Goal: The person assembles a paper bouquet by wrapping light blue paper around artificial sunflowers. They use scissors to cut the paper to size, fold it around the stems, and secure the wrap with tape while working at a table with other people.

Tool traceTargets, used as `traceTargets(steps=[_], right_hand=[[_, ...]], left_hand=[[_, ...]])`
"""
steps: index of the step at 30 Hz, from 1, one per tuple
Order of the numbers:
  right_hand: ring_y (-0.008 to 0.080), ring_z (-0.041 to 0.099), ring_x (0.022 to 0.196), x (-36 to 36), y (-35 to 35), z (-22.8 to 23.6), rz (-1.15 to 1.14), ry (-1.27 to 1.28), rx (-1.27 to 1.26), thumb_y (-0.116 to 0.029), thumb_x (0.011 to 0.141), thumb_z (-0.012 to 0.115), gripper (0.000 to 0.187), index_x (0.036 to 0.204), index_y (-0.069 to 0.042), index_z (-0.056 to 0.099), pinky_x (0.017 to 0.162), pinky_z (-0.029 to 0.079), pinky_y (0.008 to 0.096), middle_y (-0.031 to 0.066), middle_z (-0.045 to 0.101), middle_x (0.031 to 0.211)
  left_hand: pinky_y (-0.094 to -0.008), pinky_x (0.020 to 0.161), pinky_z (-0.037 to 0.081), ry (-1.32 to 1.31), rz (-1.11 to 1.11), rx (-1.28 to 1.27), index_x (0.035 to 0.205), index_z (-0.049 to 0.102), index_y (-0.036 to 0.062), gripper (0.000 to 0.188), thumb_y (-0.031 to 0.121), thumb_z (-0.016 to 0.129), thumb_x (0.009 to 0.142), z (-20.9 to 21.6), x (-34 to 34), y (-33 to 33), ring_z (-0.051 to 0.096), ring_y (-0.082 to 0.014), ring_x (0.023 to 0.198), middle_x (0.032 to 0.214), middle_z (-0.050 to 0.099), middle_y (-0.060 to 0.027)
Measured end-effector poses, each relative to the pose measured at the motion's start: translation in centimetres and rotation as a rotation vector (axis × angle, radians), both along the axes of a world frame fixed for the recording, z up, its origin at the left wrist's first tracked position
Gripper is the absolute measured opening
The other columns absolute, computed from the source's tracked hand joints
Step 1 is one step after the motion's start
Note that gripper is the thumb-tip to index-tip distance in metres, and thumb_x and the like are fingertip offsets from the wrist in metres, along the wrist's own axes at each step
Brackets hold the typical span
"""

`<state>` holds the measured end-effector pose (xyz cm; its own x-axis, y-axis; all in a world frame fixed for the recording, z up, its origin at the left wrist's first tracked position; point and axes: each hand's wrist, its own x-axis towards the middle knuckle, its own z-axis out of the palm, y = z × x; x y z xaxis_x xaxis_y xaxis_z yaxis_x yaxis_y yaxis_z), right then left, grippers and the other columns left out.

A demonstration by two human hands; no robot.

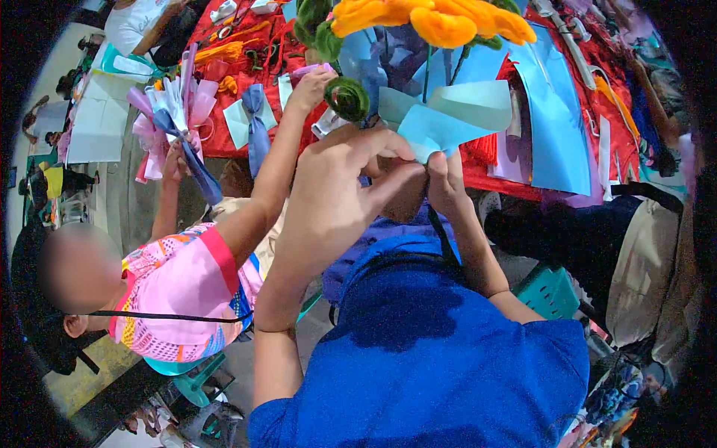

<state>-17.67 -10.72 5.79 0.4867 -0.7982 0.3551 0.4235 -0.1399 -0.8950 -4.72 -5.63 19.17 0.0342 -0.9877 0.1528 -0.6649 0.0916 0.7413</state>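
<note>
Paper (441, 133), pale blue: one, at 1 o'clock in view, on the 6 o'clock side of orange flowers (441, 26); left hand (336, 179) and right hand (448, 187): both pinching its gathered base; advised: firm pinch, snug even folds, flare toward 12 o'clock
</note>
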Motion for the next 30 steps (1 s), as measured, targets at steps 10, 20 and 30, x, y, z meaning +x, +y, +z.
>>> traceTargets(steps=[10, 20, 30], right_hand=[[0.0206, 0.045, 0.099, -0.7, -0.2, -0.3, -0.186, 0.099, 0.067, -0.028, 0.093, 0.036, 0.041, 0.12, 0.003, 0.033, 0.087, 0.036, 0.0338, 0.0122, 0.046, 0.11], [0.0203, 0.046, 0.094, 0.1, -0.1, 0.3, -0.259, 0.092, -0.016, -0.022, 0.091, 0.039, 0.035, 0.116, 0.003, 0.038, 0.084, 0.037, 0.032, 0.0111, 0.048, 0.103], [0.02, 0.05, 0.099, -1.9, 0.1, -2.7, -0.145, 0.13, 0.282, -0.018, 0.081, 0.057, 0.049, 0.12, 0.003, 0.036, 0.087, 0.04, 0.0329, 0.011, 0.05, 0.11]], left_hand=[[-0.0219, 0.055, 0.041, -0.036, 0.112, -0.091, 0.081, 0.065, 0.0017, 0.012, 0.006, 0.069, 0.071, 0.3, 0.9, 0.5, 0.051, -0.0091, 0.058, 0.073, 0.061, -0.0055], [-0.0236, 0.056, 0.046, 0.233, 0.225, -0.114, 0.077, 0.06, 0.0003, 0.027, 0.016, 0.077, 0.064, -2.4, -1.3, -0.3, 0.058, -0.0124, 0.06, 0.069, 0.061, -0.0086], [-0.0219, 0.046, 0.039, 0.418, 0.309, -0.168, 0.062, 0.05, 0.0042, 0.029, 0.013, 0.078, 0.06, -6.8, -1.3, -0.9, 0.048, -0.0064, 0.049, 0.054, 0.051, -0.0011]])
